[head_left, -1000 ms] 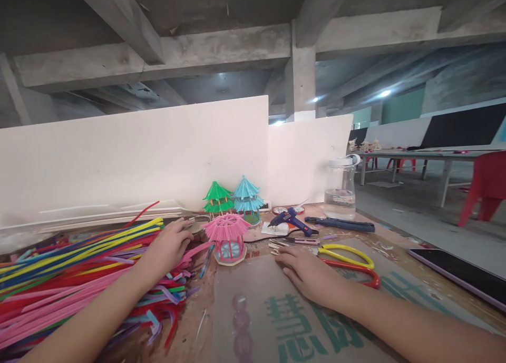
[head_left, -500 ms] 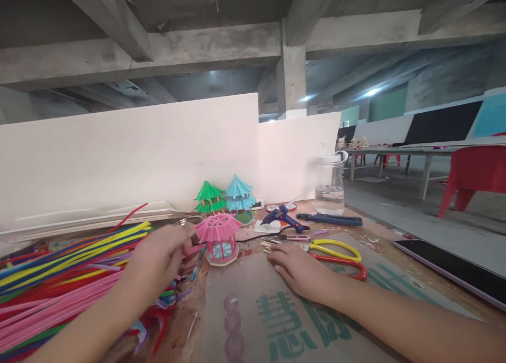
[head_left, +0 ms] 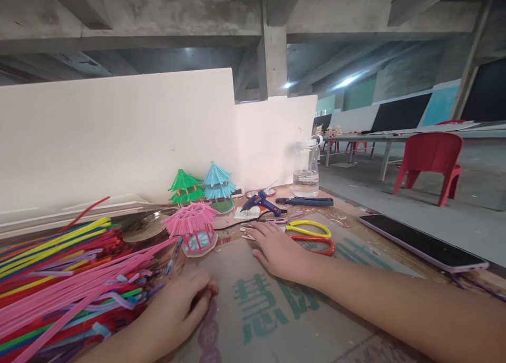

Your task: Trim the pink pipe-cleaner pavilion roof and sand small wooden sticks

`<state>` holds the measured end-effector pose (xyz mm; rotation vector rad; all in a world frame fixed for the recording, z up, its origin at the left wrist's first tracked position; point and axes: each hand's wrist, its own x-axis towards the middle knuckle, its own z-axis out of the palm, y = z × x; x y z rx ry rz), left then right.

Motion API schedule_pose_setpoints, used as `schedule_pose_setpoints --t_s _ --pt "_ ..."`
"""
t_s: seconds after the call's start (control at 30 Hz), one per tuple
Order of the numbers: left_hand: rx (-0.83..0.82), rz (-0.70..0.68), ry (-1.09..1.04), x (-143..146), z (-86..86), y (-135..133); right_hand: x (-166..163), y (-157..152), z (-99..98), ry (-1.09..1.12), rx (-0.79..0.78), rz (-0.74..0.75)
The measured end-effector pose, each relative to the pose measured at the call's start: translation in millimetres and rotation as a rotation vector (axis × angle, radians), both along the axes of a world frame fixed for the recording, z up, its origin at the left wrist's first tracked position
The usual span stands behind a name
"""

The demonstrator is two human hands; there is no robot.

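Observation:
My left hand (head_left: 184,305) rests at the near left of the printed mat (head_left: 221,321), its fingers curled in and nothing showing in them. Beside it lies a thick bundle of chenille stems (head_left: 75,294) in pink, red, yellow and other colours. My right hand (head_left: 276,249) lies flat on the mat, fingers stretched toward some small wooden sticks (head_left: 247,235). Scissors with yellow and red handles (head_left: 316,236) are partly under that hand. Between the hands and a little farther off stands a pink chenille pavilion (head_left: 192,228) with an openwork roof.
Behind it stand a green pavilion (head_left: 185,186) and a light blue one (head_left: 218,186). A blue glue gun (head_left: 261,202), a dark blue cutter (head_left: 304,200) and a water bottle (head_left: 306,168) are at the back. At the right edge lies a phone (head_left: 422,242); a white board (head_left: 118,136) rises behind.
My left hand has come away from beside the pink pavilion, back toward me and onto the mat. The right hand stays by the scissors. The view has turned to the right.

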<state>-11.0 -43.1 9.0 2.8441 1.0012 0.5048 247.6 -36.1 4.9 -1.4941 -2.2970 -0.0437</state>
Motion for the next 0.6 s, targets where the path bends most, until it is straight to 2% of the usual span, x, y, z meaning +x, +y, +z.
schedule_pose_setpoints --t_s 0.1,0.27,0.6 --pt "-0.002 -0.007 0.001 1 -0.4 0 -1 0 0.1 -0.018 -0.035 -0.022" --pt "-0.017 0.014 -0.008 2 -0.9 -4 0 0 -1.6 0.008 -0.054 0.023" --pt "-0.026 0.015 -0.042 4 0.4 -10 5 4 -17.3 0.062 -0.017 0.118"
